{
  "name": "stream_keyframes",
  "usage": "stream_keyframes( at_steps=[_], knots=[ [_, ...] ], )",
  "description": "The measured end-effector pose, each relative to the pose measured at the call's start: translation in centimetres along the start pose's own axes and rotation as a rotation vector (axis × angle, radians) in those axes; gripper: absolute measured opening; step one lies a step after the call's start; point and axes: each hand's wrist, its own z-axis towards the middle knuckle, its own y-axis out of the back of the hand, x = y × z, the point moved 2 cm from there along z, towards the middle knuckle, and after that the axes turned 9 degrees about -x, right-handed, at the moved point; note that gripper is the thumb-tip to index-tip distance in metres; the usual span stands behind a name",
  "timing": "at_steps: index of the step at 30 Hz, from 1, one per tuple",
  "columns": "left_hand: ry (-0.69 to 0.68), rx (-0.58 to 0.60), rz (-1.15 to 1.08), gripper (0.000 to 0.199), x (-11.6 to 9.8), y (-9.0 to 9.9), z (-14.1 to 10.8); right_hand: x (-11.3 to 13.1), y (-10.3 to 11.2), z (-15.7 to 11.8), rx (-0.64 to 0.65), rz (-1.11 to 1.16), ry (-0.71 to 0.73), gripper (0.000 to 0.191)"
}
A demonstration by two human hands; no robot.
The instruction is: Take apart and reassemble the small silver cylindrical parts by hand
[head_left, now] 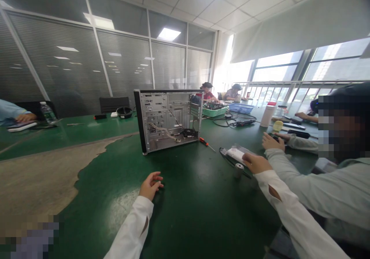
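White elongated item point(235, 154): right side of desk point(185, 216) | right fingers point(248, 160): partly closed at its near end, grip unclear | left fingers point(156, 175): half-open, empty | computer case point(156, 112): upright, far centre, open side facing near (presumably for interior access)

Dressed in long, plain white sleeves point(130, 228), softly creased. Slit on each side by a narrow, pointed opening point(274, 192). Bare at both hands point(149, 187).

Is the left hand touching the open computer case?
Apart: the head view shows bare green tabletop between the left hand and the computer case.
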Motion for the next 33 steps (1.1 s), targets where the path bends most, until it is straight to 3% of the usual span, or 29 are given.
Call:
stream_keyframes(
  at_steps=[7, 13, 18, 24, 26, 28, 31, 33],
  knots=[
    [-0.001, 0.006, 0.009, 0.042, 0.0, 0.0, 0.0, 0.5, -1.8, -0.1, 0.031, 0.099, 0.047, 0.014],
    [-0.006, 0.015, 0.013, 0.042, 0.1, 0.1, 0.0, 0.8, -1.4, -0.4, 0.030, 0.116, 0.037, 0.016],
    [0.005, 0.001, 0.006, 0.041, -0.3, 0.0, -0.2, -1.0, -1.0, -1.6, -0.029, 0.127, -0.004, 0.029],
    [-0.044, -0.054, 0.024, 0.036, -0.9, 0.2, -0.8, -3.7, -3.0, -4.7, 0.237, 0.046, -0.030, 0.043],
    [-0.121, -0.112, 0.070, 0.032, -2.1, 0.4, -1.1, -4.0, -3.4, -5.3, 0.271, 0.057, -0.027, 0.045],
    [-0.260, -0.166, 0.141, 0.026, -4.7, 0.5, -1.7, -3.9, -3.4, -5.5, 0.271, 0.062, -0.021, 0.040],
    [-0.539, -0.194, 0.242, 0.021, -10.8, 0.7, -3.6, -2.7, -2.8, -5.7, 0.273, 0.070, 0.010, 0.032],
    [-0.806, -0.284, 0.255, 0.020, -15.1, 1.4, -6.2, -1.0, -2.1, -5.8, 0.270, 0.105, 0.051, 0.032]
  ],
)
